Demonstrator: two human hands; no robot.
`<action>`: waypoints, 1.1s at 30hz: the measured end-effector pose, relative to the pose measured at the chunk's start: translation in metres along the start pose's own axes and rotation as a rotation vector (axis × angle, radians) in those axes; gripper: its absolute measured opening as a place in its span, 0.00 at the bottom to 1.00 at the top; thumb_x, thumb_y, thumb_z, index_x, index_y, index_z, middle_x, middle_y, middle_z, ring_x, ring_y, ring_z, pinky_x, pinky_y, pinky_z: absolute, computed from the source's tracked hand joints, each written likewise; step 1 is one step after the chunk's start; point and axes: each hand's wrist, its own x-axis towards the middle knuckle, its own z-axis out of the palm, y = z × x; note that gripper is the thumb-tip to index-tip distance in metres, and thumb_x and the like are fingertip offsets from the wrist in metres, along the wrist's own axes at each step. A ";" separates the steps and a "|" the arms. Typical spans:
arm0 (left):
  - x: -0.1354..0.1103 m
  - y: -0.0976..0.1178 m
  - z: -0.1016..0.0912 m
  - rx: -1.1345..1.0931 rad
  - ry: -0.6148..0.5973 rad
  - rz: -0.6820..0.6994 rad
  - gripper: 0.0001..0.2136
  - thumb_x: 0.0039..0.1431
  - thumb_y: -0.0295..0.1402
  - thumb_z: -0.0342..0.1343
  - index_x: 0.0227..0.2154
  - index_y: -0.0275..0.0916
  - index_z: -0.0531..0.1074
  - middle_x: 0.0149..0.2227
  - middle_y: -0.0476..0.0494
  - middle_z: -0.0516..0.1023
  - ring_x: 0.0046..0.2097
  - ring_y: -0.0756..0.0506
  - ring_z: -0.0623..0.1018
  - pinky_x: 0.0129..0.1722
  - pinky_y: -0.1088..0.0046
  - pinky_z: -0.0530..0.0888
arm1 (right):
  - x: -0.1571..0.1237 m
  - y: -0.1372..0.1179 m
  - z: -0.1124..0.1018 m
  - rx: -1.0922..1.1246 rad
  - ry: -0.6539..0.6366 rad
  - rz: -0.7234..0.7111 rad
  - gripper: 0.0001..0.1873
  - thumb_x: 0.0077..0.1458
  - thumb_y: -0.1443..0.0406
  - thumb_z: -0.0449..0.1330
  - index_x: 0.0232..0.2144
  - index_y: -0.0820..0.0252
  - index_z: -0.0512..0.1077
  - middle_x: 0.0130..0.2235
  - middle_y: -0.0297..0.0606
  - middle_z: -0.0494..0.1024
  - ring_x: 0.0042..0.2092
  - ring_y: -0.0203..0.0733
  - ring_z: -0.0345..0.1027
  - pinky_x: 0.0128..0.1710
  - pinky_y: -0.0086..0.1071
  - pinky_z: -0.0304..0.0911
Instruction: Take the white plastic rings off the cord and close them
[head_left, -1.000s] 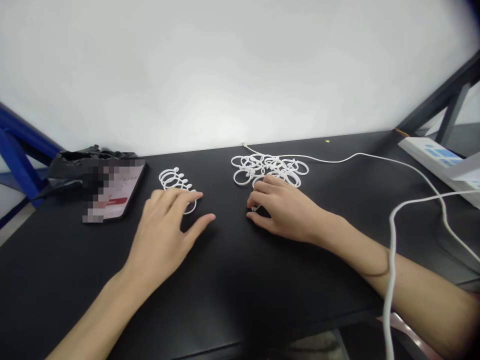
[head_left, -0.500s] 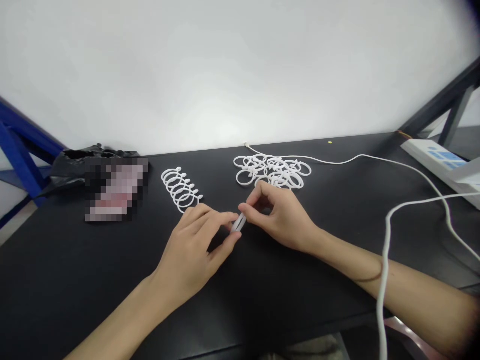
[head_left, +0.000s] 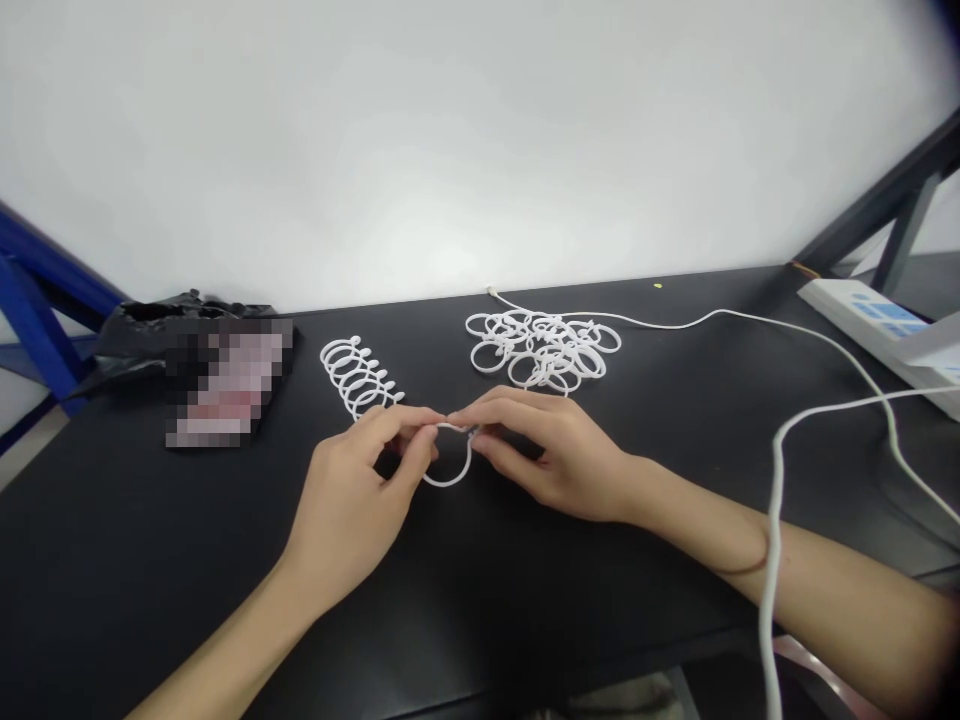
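Note:
Both hands meet over the middle of the black table (head_left: 480, 600), pinching one white plastic ring (head_left: 450, 478) between them. My left hand (head_left: 360, 500) grips the ring's left end with thumb and fingers; my right hand (head_left: 551, 450) pinches its right end. The ring's lower arc hangs free between the fingertips. Behind the left hand lies a neat row of white rings (head_left: 358, 380). A loose pile of white rings (head_left: 544, 345) sits behind the right hand.
A blurred flat item (head_left: 225, 390) lies at the left on a black bag (head_left: 150, 320). White cables (head_left: 780, 440) cross the table's right side. A white power strip (head_left: 877, 320) sits at the far right. A white wall stands behind the table.
My right hand took a ring from the pile and drew it toward me. My left hand left the row of rings and joined it; both now pinch the ring.

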 end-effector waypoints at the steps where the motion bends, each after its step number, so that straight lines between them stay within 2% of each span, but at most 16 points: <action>1: 0.000 0.000 0.000 -0.007 -0.001 -0.003 0.08 0.64 0.36 0.52 0.37 0.46 0.77 0.29 0.54 0.79 0.29 0.51 0.77 0.31 0.75 0.74 | 0.000 0.000 0.000 0.005 -0.005 0.007 0.12 0.64 0.68 0.55 0.49 0.60 0.71 0.43 0.42 0.78 0.39 0.37 0.74 0.40 0.31 0.71; 6: 0.001 -0.001 0.000 -0.031 -0.011 -0.004 0.08 0.64 0.38 0.52 0.37 0.46 0.77 0.28 0.54 0.79 0.26 0.50 0.75 0.25 0.75 0.72 | 0.001 -0.002 0.000 0.023 -0.007 0.027 0.11 0.62 0.69 0.56 0.47 0.61 0.73 0.41 0.41 0.79 0.38 0.35 0.74 0.39 0.29 0.71; 9: -0.001 -0.001 0.000 -0.009 -0.006 0.015 0.09 0.65 0.38 0.52 0.38 0.46 0.76 0.30 0.52 0.79 0.28 0.50 0.77 0.22 0.75 0.70 | 0.001 -0.001 0.001 0.021 0.029 0.023 0.10 0.63 0.70 0.56 0.45 0.61 0.73 0.41 0.40 0.80 0.39 0.36 0.75 0.40 0.29 0.71; 12: -0.003 -0.001 0.002 0.124 0.069 0.161 0.09 0.67 0.37 0.51 0.43 0.44 0.74 0.38 0.48 0.80 0.38 0.47 0.78 0.33 0.71 0.75 | 0.000 0.001 0.002 -0.003 0.072 0.007 0.10 0.63 0.71 0.55 0.45 0.61 0.73 0.41 0.39 0.80 0.41 0.35 0.75 0.41 0.29 0.70; 15: -0.005 -0.003 0.004 0.267 0.119 0.328 0.14 0.65 0.40 0.54 0.49 0.40 0.70 0.47 0.41 0.77 0.48 0.42 0.75 0.47 0.62 0.74 | 0.001 0.001 0.002 -0.043 0.093 0.007 0.09 0.64 0.71 0.55 0.44 0.60 0.73 0.41 0.39 0.79 0.41 0.35 0.74 0.41 0.28 0.70; 19: -0.006 -0.008 0.007 0.360 0.099 0.427 0.19 0.62 0.43 0.57 0.51 0.38 0.68 0.47 0.39 0.74 0.49 0.39 0.73 0.50 0.57 0.72 | 0.002 0.002 0.001 -0.094 0.078 0.010 0.08 0.64 0.70 0.55 0.43 0.60 0.72 0.40 0.38 0.78 0.39 0.35 0.73 0.39 0.29 0.69; 26: -0.004 -0.009 0.007 0.358 0.094 0.391 0.13 0.63 0.40 0.56 0.48 0.43 0.67 0.44 0.43 0.74 0.47 0.41 0.74 0.46 0.61 0.73 | 0.001 0.003 0.005 -0.136 0.045 -0.028 0.10 0.66 0.68 0.53 0.47 0.59 0.72 0.42 0.39 0.79 0.40 0.35 0.74 0.40 0.28 0.70; 30: -0.001 -0.011 0.003 0.392 0.105 0.293 0.13 0.62 0.41 0.56 0.46 0.42 0.67 0.44 0.42 0.74 0.47 0.39 0.73 0.44 0.60 0.72 | 0.001 0.005 0.001 -0.286 0.095 -0.014 0.17 0.65 0.63 0.56 0.55 0.58 0.68 0.48 0.42 0.79 0.45 0.40 0.75 0.44 0.33 0.72; 33: 0.003 -0.019 -0.001 0.487 0.119 0.215 0.13 0.62 0.43 0.56 0.45 0.42 0.67 0.42 0.41 0.74 0.45 0.37 0.73 0.42 0.58 0.71 | 0.001 0.009 -0.006 -0.413 0.134 0.052 0.19 0.64 0.61 0.56 0.56 0.58 0.67 0.50 0.44 0.78 0.48 0.44 0.74 0.46 0.38 0.72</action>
